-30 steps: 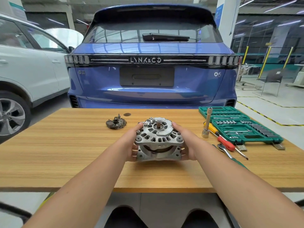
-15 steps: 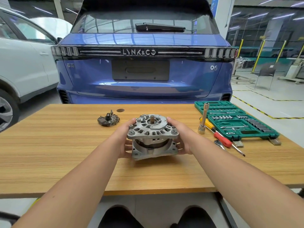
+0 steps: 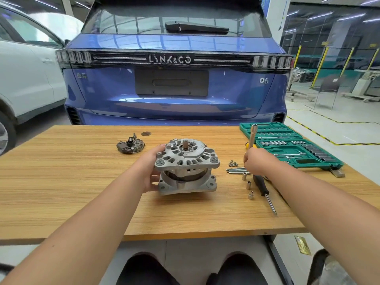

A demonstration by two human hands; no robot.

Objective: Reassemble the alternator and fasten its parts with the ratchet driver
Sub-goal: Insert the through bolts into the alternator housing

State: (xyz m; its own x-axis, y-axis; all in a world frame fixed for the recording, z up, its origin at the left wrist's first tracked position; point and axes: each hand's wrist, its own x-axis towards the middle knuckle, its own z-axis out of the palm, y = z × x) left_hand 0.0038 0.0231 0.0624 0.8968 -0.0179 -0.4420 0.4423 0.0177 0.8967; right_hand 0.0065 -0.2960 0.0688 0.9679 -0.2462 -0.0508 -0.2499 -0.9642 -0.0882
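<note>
Left hand (image 3: 151,169) steadies the alternator (image 3: 186,166) at centre frame; right hand (image 3: 257,162) sits over loose hardware.

The left fingers wrap the housing's left side, thumb on its top rim; the unit stands shaft-up on the wooden table (image 3: 82,192). The right fingers curl down over long bolts (image 3: 236,170); whether they pinch one cannot be told. Nearby lie small sockets (image 3: 248,185) and a black-handled driver (image 3: 264,189). A green socket case (image 3: 292,149) lies open at right, a dark rectifier part (image 3: 130,145) upper left, a blue car (image 3: 174,79) behind.
</note>
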